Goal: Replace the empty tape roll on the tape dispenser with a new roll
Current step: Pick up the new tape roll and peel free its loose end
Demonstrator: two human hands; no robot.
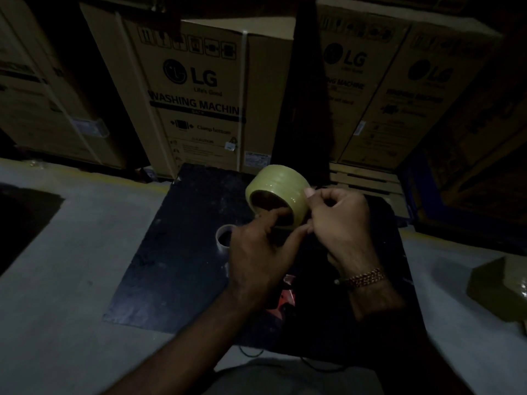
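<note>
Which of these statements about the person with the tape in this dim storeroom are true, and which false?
1. Both hands hold the yellowish full roll of tape. True: the left hand has fingers in its core, and the right hand pinches its edge.
2. The small pale empty tape core lies on the dark mat. True.
3. The full roll is already mounted on the red tape dispenser. False: the dispenser lies below the hands, and the roll is held above it.
4. The brown cardboard boxes are printed "television". False: they read "washing machine".
5. The beaded bracelet is on the left wrist. False: it is on the right.
</note>
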